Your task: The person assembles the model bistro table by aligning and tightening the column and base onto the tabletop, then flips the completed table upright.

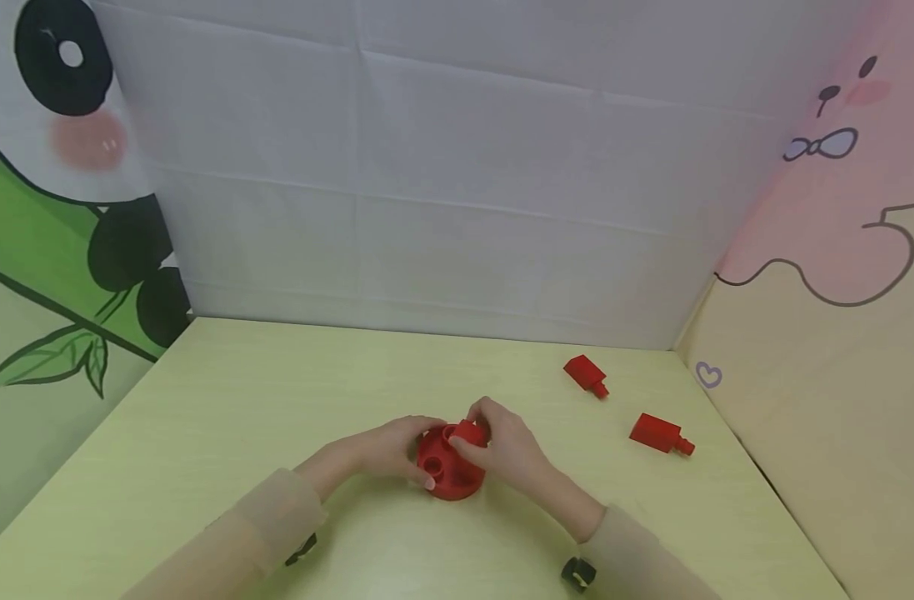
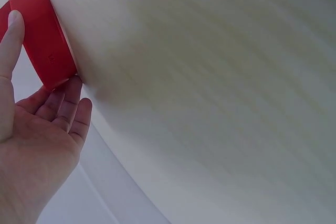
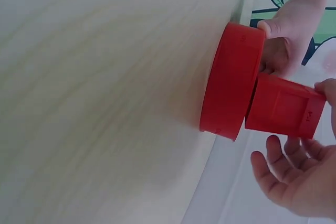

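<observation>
A round red base (image 1: 457, 483) with holes in its top sits on the table between both hands. My left hand (image 1: 392, 448) grips its left side, thumb in front and fingers behind. In the left wrist view, the thumb lies against the side wall of the base (image 2: 46, 38). My right hand (image 1: 512, 446) pinches a red block (image 1: 470, 432) over the base's far right part. The right wrist view shows this block (image 3: 283, 107) set right at the base's top face, marked with small raised characters. Its lower end is hidden there.
Two more red blocks, each with a narrow stepped peg at one end, lie on the table (image 1: 314, 358) to the right: one block (image 1: 586, 375) farther back, another block (image 1: 657, 433) nearer the right edge. A white cloth wall (image 1: 464, 167) stands behind, with printed panels at both sides.
</observation>
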Tool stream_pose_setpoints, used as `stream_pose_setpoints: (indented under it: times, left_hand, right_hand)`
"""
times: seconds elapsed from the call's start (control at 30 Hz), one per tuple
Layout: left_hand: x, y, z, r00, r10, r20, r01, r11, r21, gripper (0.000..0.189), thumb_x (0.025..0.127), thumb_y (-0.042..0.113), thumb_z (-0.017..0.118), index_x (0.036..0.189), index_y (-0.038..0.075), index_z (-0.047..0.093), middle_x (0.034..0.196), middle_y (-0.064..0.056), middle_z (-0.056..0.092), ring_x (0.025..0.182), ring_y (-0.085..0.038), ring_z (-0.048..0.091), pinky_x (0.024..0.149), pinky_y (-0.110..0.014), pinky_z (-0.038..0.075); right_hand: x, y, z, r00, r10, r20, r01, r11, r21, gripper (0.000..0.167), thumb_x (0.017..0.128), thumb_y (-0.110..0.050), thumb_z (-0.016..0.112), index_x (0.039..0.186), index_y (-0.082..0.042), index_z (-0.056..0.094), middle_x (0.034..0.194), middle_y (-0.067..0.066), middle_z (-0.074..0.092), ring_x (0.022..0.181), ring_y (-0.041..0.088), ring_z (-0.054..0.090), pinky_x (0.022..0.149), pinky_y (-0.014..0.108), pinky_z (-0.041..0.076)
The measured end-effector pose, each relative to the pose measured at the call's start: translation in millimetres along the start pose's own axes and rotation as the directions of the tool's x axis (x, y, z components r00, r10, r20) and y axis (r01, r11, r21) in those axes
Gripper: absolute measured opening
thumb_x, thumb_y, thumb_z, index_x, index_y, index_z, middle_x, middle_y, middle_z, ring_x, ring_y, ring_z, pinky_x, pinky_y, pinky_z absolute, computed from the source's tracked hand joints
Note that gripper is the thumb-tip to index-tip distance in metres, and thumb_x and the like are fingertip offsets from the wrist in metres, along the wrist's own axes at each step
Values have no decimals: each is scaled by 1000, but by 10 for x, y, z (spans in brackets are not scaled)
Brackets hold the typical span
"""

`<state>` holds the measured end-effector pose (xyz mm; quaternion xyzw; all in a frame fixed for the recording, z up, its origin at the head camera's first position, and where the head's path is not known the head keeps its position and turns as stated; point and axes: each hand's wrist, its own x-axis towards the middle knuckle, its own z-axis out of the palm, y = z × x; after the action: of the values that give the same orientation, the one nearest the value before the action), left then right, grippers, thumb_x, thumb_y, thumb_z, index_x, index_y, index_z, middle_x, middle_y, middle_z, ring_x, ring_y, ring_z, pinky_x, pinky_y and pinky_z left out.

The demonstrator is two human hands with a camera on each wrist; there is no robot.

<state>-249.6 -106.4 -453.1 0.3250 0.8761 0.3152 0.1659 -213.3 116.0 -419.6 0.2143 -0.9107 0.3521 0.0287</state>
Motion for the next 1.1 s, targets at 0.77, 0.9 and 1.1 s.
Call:
stream_pose_setpoints:
  times: [0.77,0.9,1.1]
  left_hand:
    - [6,-16,8,1000,0,2,0,1000,7,82,71,36,82,138,11,42,121,5,54,109,-15,50,84,-30,49]
    - [5,-9,8,1000,-5,1,5,1000,14,81,71,36,82,138,11,43,122,5,54,110,-15,50,84,-31,49]
    - [6,3,-2,1000,0,0,0,1000,24,81,71,36,82,138,10,43,121,5,55,108,-14,50,84,-30,49]
  right_hand:
    - [-43,274,-231,924,-379,50,380,925,-13,43,93,-30,59,133,-19,49,141,0,45,131,17,40,99,47,42]
    - [-26,348,-249,885,-449,125,454,891,-16,40,93,-27,58,132,-23,51,144,-3,42,133,16,37,101,46,41]
    - [33,378,-231,823,-537,182,548,836,-11,36,93,-19,58,128,-22,54,140,-2,47,130,17,39,100,40,42]
